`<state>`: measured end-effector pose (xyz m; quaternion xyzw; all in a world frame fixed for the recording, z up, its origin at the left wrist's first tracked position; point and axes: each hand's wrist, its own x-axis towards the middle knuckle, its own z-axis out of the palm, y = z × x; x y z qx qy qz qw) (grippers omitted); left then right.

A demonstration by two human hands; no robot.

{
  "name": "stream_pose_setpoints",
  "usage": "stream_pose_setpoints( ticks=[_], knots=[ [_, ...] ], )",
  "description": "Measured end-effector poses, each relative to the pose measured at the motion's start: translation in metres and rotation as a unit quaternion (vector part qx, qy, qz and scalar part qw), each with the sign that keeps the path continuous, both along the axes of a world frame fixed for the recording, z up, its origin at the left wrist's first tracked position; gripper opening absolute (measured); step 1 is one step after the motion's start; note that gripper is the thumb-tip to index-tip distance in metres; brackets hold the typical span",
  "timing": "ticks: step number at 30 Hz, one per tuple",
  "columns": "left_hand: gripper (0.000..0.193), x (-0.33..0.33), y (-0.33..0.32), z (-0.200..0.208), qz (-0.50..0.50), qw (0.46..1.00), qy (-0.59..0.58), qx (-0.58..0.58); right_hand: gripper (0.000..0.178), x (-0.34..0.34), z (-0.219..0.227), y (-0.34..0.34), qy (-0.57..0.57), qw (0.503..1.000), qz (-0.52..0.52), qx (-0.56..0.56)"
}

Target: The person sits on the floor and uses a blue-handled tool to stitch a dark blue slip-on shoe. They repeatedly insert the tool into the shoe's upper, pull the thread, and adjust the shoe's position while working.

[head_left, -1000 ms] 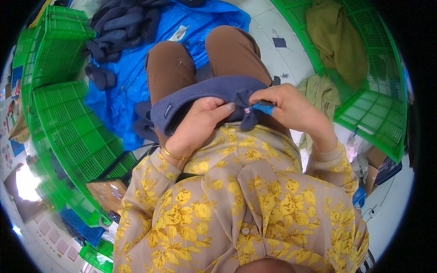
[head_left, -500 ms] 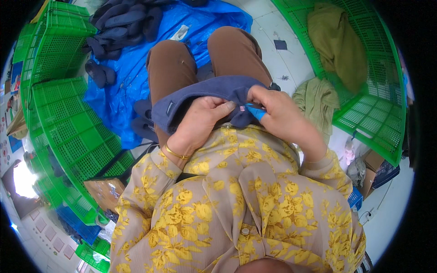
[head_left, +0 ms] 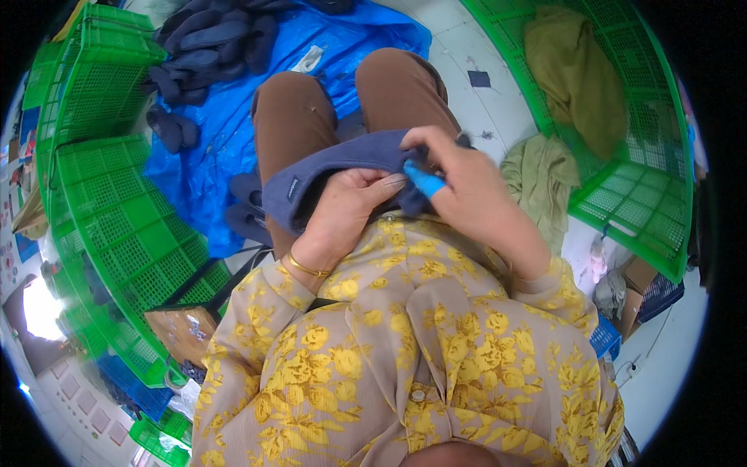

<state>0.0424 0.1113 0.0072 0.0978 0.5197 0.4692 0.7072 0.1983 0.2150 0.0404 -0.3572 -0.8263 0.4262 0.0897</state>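
Across my lap lies a navy cloth piece (head_left: 334, 156), curved like a band or cap, with a small dark label near its left end. My left hand (head_left: 344, 204) reaches into its fold and pinches the edge between thumb and fingers; a gold bangle circles that wrist. At the right end of the cloth, my right hand (head_left: 471, 187) is bent over it, with blue wrapping (head_left: 424, 180) around the thumb. Its index finger is curled, and motion blurs the fingertips. Something small and dark (head_left: 464, 141) shows behind its knuckles; what the fingers hold is hidden.
A blue sheet (head_left: 366, 39) covers the floor ahead, with a heap of navy pieces (head_left: 218, 35) on it. Green crates (head_left: 117, 210) stand at the left. Another green crate (head_left: 630, 202) at the right holds olive cloth (head_left: 580, 78); pale green cloth (head_left: 541, 179) hangs beside it.
My right hand has lifted slightly and turned over the cloth, its index finger rising. The pink spot by the thumb is now out of sight. My left hand keeps its pinch, almost unmoved.
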Motion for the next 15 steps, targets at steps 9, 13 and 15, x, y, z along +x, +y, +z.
stream_pose_setpoints(
  ticks=[9,13,15],
  knots=[
    [0.017,-0.001,-0.009,-0.009,-0.004,0.999,0.032,0.017,0.015,-0.008,0.021,-0.001,0.023,0.958,0.198,0.207],
    [0.019,-0.001,-0.008,-0.011,0.014,1.000,-0.003,0.024,0.014,-0.004,0.025,0.002,0.003,0.938,0.242,0.247],
    [0.016,0.000,-0.006,-0.006,0.007,0.999,0.014,0.048,0.015,-0.002,0.025,0.004,0.019,0.924,0.250,0.287]
  ],
)
